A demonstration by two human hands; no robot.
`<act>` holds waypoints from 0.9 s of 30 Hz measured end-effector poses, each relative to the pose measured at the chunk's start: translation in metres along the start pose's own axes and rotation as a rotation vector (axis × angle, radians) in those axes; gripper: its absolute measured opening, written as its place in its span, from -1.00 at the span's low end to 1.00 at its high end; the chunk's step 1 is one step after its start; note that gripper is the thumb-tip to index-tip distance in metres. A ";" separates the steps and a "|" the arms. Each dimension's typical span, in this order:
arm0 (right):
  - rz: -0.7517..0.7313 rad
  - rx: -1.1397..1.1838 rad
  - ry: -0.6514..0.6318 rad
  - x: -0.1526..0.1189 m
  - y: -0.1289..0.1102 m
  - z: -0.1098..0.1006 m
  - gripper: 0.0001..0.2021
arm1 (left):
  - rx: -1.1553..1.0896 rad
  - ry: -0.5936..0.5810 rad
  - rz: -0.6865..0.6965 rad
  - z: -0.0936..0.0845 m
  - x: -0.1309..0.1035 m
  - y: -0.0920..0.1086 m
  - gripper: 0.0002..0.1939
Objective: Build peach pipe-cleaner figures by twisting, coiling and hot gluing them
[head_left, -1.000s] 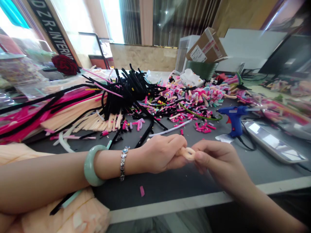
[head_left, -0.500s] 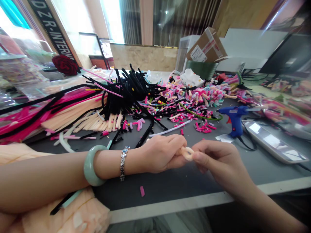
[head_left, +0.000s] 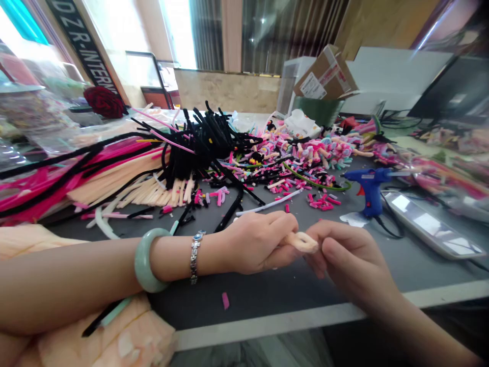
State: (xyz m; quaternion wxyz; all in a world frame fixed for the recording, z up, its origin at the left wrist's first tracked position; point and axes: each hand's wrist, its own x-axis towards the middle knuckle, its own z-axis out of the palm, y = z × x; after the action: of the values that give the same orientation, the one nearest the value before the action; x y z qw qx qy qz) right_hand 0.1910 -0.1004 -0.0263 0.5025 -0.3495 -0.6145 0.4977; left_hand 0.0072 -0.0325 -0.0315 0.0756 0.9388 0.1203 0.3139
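1. Saw the peach loop (head_left: 307,247) to the left of the blue glue gun (head_left: 369,191) and on its near side, between the left hand (head_left: 260,242) and the right hand (head_left: 353,250).
2. Noted its long axis running left to right, with a slight dip toward the near side; saw the rounded end pointing right, below the glue gun's line, and the other end hidden inside the left fist.
3. Saw its narrow opening turned toward the camera.
4. Found the table's pale near edge (head_left: 275,323) well to the near side of the glue gun, crossed by the right forearm.
5. Found bare grey tabletop (head_left: 267,293) left of the glue gun and nearer, between the left hand and that edge, broken by a pink scrap (head_left: 225,300).
6. Found tighter room elsewhere: a heap of coloured pieces (head_left: 317,153) beyond and left of the glue gun, a white-rimmed slab (head_left: 428,224) just right of it.
7. Saw the left hand curled tight, thumb and fingers pinching the loop's left part.
8. Saw the right hand's thumb slightly parted from its fingers, just beside the rounded end; could not tell about finger contact behind the loop.
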 end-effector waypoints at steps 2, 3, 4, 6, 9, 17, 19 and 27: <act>0.012 0.025 -0.016 0.000 0.001 -0.001 -0.76 | 0.020 -0.010 0.010 0.000 0.000 0.000 -0.72; 0.029 0.025 -0.018 0.000 0.001 0.000 -0.77 | 0.035 -0.015 0.015 0.000 0.000 0.000 -0.72; 0.049 0.022 -0.018 0.000 0.000 0.000 -0.78 | 0.049 -0.023 0.017 0.000 0.001 0.000 -0.71; 0.087 0.019 -0.028 0.000 -0.001 0.001 -0.79 | 0.064 -0.019 0.035 0.000 0.002 0.001 -0.70; 0.126 0.042 -0.073 0.000 -0.002 0.002 -0.77 | 0.083 -0.012 0.041 0.001 0.002 0.001 -0.70; 0.157 0.104 -0.123 0.002 0.000 0.002 -0.74 | 0.098 -0.029 0.043 0.001 0.002 0.002 -0.71; 0.148 0.084 -0.121 0.003 -0.001 0.002 -0.74 | 0.098 -0.031 0.042 0.001 0.002 0.001 -0.71; 0.147 0.039 -0.093 0.002 0.000 0.000 -0.76 | 0.090 -0.073 0.004 0.001 0.002 0.000 -0.73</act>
State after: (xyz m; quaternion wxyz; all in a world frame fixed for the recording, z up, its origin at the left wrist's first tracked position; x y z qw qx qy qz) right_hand 0.1900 -0.0983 -0.0252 0.4422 -0.3600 -0.6002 0.5608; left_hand 0.0091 -0.0317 -0.0317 0.0371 0.9524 0.1296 0.2736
